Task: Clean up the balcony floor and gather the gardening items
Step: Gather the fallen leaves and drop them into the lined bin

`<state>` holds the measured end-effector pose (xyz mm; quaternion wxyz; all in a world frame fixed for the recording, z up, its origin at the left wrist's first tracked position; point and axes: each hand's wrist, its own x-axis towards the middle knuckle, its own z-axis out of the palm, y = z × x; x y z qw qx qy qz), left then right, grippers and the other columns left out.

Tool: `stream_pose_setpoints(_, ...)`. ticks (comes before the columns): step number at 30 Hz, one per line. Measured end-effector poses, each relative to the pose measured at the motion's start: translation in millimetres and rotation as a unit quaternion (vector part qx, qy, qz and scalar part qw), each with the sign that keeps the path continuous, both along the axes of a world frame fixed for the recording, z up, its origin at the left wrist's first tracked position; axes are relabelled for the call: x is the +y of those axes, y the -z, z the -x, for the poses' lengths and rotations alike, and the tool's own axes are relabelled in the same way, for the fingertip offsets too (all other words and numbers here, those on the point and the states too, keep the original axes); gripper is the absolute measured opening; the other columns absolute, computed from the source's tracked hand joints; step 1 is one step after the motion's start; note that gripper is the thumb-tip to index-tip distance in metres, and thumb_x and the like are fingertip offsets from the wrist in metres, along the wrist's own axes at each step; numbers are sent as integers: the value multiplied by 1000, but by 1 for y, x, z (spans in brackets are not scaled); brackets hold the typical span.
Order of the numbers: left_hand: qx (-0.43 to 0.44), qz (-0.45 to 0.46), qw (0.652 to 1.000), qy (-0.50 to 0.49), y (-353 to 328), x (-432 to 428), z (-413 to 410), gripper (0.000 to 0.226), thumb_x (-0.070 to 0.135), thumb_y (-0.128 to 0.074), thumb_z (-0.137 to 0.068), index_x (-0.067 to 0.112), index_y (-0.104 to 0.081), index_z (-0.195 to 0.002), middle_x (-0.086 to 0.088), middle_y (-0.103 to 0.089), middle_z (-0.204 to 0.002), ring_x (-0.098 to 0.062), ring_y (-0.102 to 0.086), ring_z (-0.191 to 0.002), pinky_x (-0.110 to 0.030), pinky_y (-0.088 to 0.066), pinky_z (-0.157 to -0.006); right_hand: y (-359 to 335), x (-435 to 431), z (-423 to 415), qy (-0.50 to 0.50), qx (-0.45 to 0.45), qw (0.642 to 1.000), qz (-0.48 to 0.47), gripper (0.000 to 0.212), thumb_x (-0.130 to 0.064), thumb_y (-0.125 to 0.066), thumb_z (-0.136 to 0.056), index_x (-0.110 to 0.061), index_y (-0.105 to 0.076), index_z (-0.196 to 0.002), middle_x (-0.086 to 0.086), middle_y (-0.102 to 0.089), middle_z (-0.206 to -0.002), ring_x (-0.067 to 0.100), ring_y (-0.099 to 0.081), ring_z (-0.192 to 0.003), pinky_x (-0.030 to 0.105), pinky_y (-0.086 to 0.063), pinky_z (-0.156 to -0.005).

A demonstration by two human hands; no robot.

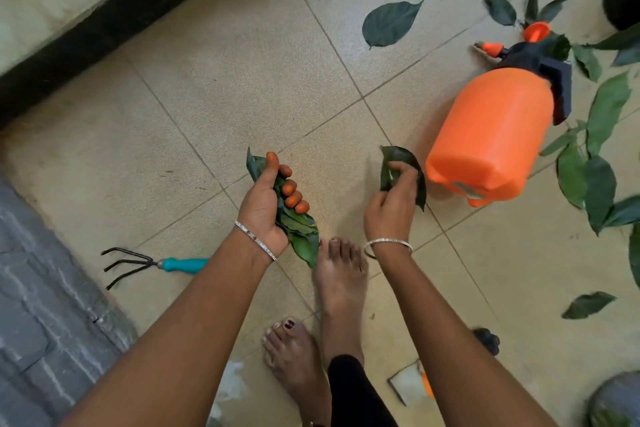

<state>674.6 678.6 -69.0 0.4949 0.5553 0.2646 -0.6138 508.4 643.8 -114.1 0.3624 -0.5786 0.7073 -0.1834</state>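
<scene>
On the tiled floor (pixel 242 87), our left hand (pixel 268 199) grips a leaf bunch (pixel 301 229); our right hand (pixel 391 204) pinches one leaf (pixel 401 158).

The sprayer (pixel 491 128) is smooth orange plastic with a soft sheen. The leaves (pixel 391 22) look waxy, faintly glossy. The floor (pixel 242 87) tiles are matt and finely grainy. The rake (pixel 128 265) has dark metal tines and a smooth teal handle.

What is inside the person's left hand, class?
The left hand grips a bunch of green leaves; ends stick out above the thumb and below the palm. The curled fingers cover the bunch's middle, so the number of leaves cannot be told.
</scene>
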Motion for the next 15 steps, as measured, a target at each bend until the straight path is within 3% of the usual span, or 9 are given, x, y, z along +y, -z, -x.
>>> stream_pose_setpoints(2, 4, 2, 1000, 2, 1, -1, 3, 39, 51, -56, -94, 19, -51, -71, 5, -37, -52, -8, -33, -41, -20, -32, -40, -1, 2, 16, 11, 35, 999, -7, 55, 9, -46, -82, -2, -43, -136, 17, -51, -129, 28, -49, -115, 9, -35, -94)
stream_pose_setpoints(3, 5, 2, 1000, 5, 2, -2, 5, 39, 50, -56, -95, 19, -51, -71, 5, -37, -52, -8, -33, -41, -20, -32, -39, 3, 0, 22, -2, 65, 998, -17, 58, 1, -50, -86, -5, -37, -142, 19, -52, -131, 31, -50, -114, 20, -39, -95)
stream_pose_setpoints(5, 6, 3, 1000, 12, 5, -3, 10, 39, 50, -57, -94, 19, -50, -71, 5, -37, -52, -8, -34, -41, -21, -33, -39, 14, -7, 29, -43, 145, 987, -55, 66, -23, -55, -93, -12, -24, -151, 22, -57, -121, 39, -57, -102, 41, -48, -83)
stream_pose_setpoints(7, 7, 6, 1000, 18, 6, -4, 14, 39, 51, -57, -94, 19, -51, -72, 5, -37, -52, -8, -34, -41, -21, -33, -40, 25, -17, 32, -69, 219, 968, -101, 73, -41, -53, -95, -17, -15, -153, 23, -62, -111, 41, -63, -92, 43, -50, -72)
stream_pose_setpoints(11, 10, 10, 1000, 23, 3, -4, 21, 39, 51, -56, -94, 19, -51, -72, 6, -37, -52, -8, -34, -41, -20, -33, -40, 35, -33, 33, -71, 230, 959, -153, 44, -39, -48, -100, -8, -38, -130, 22, -63, -108, 42, -64, -94, 37, -41, -64)
stream_pose_setpoints(13, 10, 10, 1000, 27, -2, -4, 24, 39, 51, -56, -94, 20, -51, -72, 6, -37, -52, -8, -34, -41, -20, -33, -40, 33, -32, 28, -114, 236, 951, -165, 30, -30, -43, -103, -4, -46, -118, 23, -62, -110, 43, -61, -99, 39, -40, -68)
stream_pose_setpoints(15, 9, 8, 1000, 28, -10, -3, 24, 39, 51, -55, -94, 20, -51, -71, 6, -37, -52, -8, -33, -41, -20, -32, -40, 26, -27, 23, -155, 203, 949, -184, 30, -30, -43, -102, -3, -54, -107, 22, -63, -106, 40, -60, -99, 40, -41, -73)
